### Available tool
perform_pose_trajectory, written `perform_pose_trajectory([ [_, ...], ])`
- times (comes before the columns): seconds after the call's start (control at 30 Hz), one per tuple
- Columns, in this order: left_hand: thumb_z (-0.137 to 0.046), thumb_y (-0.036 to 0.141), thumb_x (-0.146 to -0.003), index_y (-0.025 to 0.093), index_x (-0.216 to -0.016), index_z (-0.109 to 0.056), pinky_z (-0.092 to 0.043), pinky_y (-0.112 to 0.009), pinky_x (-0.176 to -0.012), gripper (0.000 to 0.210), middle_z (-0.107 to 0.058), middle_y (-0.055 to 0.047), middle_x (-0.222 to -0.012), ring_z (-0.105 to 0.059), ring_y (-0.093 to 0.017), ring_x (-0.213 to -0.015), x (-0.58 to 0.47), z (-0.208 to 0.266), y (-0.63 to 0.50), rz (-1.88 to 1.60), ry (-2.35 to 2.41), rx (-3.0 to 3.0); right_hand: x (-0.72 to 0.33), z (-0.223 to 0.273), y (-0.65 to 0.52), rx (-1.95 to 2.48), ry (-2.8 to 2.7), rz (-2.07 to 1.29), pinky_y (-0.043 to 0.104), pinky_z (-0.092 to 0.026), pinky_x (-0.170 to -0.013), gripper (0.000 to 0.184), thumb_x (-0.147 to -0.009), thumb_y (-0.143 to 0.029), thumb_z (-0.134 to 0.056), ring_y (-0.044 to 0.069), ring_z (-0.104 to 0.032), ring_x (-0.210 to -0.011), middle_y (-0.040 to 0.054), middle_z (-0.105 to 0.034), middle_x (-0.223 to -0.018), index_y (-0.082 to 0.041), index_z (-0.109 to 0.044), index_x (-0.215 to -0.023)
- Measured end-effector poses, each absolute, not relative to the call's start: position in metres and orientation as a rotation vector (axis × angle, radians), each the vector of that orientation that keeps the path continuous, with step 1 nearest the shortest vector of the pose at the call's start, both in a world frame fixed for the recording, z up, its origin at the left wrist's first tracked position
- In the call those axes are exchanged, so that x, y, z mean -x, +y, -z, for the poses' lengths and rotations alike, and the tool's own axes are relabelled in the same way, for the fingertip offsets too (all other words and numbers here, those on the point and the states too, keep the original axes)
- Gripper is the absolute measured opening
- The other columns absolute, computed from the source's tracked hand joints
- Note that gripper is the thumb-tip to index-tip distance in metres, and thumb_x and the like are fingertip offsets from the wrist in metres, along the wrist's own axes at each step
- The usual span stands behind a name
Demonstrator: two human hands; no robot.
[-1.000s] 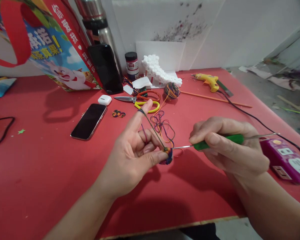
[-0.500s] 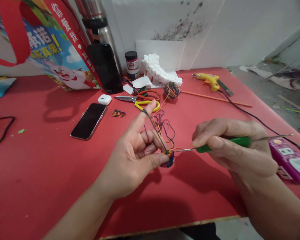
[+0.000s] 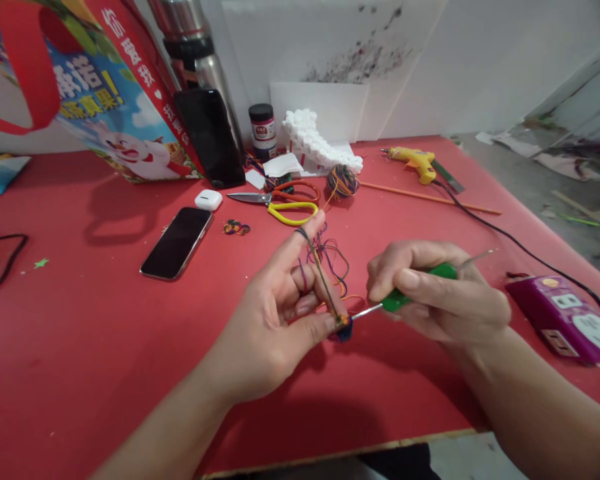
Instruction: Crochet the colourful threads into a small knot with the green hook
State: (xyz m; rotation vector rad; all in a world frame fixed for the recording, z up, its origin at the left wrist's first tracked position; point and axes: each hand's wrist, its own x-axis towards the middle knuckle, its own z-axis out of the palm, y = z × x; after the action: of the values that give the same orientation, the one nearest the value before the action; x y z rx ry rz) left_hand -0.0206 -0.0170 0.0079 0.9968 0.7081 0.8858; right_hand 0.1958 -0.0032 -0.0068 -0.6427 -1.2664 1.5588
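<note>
Between thumb and fingers, my left hand (image 3: 275, 320) pinches a small multicoloured crochet piece (image 3: 345, 329). Dark yarn (image 3: 322, 270) runs taut from the piece up to my raised index finger and loops round it. My right hand (image 3: 430, 290) is closed on the green handle of a crochet hook (image 3: 397, 298). The hook's metal tip meets the right side of the piece; whether it is inside a stitch is hidden. Loose yarn strands lie behind my left fingers and lead towards a yarn ball (image 3: 343, 182).
Behind my hands lie scissors (image 3: 295, 202), a small crocheted piece (image 3: 236, 227), a phone (image 3: 177, 243) and a white earbud case (image 3: 209, 199). A yellow glue gun (image 3: 413, 162) and an orange stick (image 3: 430, 197) are at the back right. A purple power strip (image 3: 565, 317) sits right of my right hand.
My right hand has moved left and tilted the hook, its tip now pointing more downward. My left hand has shifted slightly right and down with the crochet piece.
</note>
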Motion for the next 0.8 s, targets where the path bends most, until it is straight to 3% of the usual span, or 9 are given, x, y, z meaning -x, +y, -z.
perform_pose_trajectory([
  [0.13, -0.091, 0.009, -0.079, 0.034, -0.165, -0.049, -0.055, -0.025, -0.076, 0.098, -0.068, 0.004, -0.081, -0.063, -0.013, -0.075, 0.017, -0.008, -0.016, -1.08, 0.787, -0.93, -0.175, 0.013, -0.009, 0.618, -0.957, -1.659, 0.02, -0.027, -0.041, 0.023, -0.099, -0.037, -0.076, 0.005, -0.02, -0.041, -0.0101, -0.036, -0.049, -0.02, -0.081, -0.085],
  [0.27, -0.091, 0.009, -0.08, 0.034, -0.16, -0.054, -0.056, -0.022, -0.079, 0.092, -0.067, 0.006, -0.081, -0.065, -0.012, -0.079, 0.016, -0.009, -0.016, -1.18, 0.856, -0.896, -0.164, 0.014, -0.013, 0.637, -0.831, -1.682, 0.018, -0.024, -0.04, 0.022, -0.1, -0.036, -0.075, 0.003, -0.013, -0.041, -0.0105, -0.037, -0.053, -0.02, -0.08, -0.087],
  [0.47, -0.085, 0.011, -0.088, 0.029, -0.154, -0.06, -0.055, -0.017, -0.084, 0.073, -0.077, 0.003, -0.095, -0.069, -0.009, -0.089, 0.015, -0.004, -0.016, -1.253, 0.864, -0.971, -0.161, 0.014, -0.013, 0.637, -0.79, -1.684, 0.018, -0.025, -0.043, 0.019, -0.098, -0.034, -0.078, 0.002, -0.015, -0.043, -0.0091, -0.042, -0.053, -0.019, -0.083, -0.088],
  [0.8, -0.084, 0.004, -0.079, 0.024, -0.142, -0.066, -0.06, -0.016, -0.077, 0.069, -0.073, 0.006, -0.078, -0.072, -0.008, -0.076, 0.008, -0.005, -0.015, -1.309, 0.928, -0.933, -0.153, 0.01, -0.024, 0.713, -0.784, -1.572, 0.021, -0.033, -0.047, 0.023, -0.097, -0.041, -0.081, 0.003, -0.024, -0.043, -0.0076, -0.047, -0.053, -0.021, -0.084, -0.088],
])
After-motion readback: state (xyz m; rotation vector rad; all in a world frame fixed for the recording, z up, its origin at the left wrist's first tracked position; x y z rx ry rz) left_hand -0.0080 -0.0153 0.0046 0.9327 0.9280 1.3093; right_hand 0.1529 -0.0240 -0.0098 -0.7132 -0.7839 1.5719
